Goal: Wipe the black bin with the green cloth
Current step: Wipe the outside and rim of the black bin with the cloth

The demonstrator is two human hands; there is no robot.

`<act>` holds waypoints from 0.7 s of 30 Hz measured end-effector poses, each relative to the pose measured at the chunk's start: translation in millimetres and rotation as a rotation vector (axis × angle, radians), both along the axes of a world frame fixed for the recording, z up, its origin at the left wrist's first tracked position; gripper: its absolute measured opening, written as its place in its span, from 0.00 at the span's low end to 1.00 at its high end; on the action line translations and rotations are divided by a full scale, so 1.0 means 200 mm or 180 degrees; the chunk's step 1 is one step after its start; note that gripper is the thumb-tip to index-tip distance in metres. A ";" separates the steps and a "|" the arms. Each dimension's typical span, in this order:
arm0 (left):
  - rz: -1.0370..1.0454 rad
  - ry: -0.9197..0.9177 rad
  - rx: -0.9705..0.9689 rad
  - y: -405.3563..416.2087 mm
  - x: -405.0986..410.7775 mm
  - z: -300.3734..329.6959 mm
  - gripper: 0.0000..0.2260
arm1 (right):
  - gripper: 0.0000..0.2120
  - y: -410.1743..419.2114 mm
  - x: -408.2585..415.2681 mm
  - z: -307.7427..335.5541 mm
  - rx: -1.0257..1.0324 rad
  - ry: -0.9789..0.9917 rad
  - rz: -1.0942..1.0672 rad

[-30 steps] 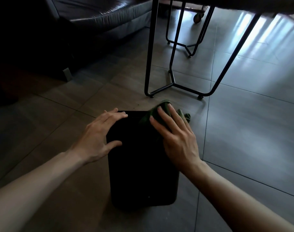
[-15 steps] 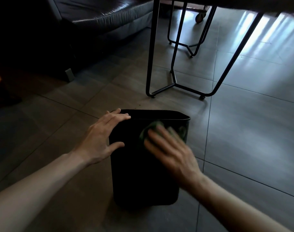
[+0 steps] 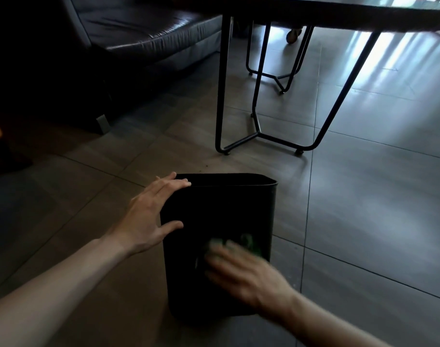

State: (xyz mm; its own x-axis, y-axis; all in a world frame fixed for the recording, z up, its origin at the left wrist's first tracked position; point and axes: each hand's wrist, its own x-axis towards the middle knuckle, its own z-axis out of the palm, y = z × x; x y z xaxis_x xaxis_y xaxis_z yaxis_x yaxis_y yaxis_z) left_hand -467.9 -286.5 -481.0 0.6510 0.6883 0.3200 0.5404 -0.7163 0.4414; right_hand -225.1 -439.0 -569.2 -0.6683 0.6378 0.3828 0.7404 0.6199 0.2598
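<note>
- Both my hands are on the black bin (image 3: 221,214), which stands upright on the tiled floor (image 3: 364,221) just in front of me.
- My right hand (image 3: 241,271) lies flat and spread against the bin's near wall, low down, pressing the green cloth (image 3: 249,242) to it; the hand is blurred, and only a scrap of cloth shows past my fingers (image 3: 219,261), so I cannot tell how tightly they grip it.
- I judge this to be mid-wipe on the near face.
- My left hand (image 3: 148,216) is open, fingers resting on the top rim at the left corner and thumb on the near wall, bracing the bin rather than clasping it.
- Next, I think, the cloth should travel on to the side walls and rim, which calls for a steady left hand so that the light bin neither slides nor tips.
- Beyond the bin, black table legs (image 3: 239,141) stand near; nothing lies between.
- Farther left, a dark sofa (image 3: 151,38) sits well apart.
</note>
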 end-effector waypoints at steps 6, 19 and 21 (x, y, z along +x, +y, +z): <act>0.0024 -0.0003 -0.0055 0.00 0.00 0.00 0.38 | 0.21 0.32 0.05 0.32 0.0257 0.1140 -0.1189; 0.0022 -0.0023 -0.0020 0.00 -0.01 0.00 0.38 | 0.24 0.18 0.06 0.14 0.0224 0.0006 -0.0487; 0.0031 -0.0035 -0.0049 0.00 -0.01 -0.01 0.38 | 0.28 0.29 0.08 0.28 0.0161 0.0368 -0.1026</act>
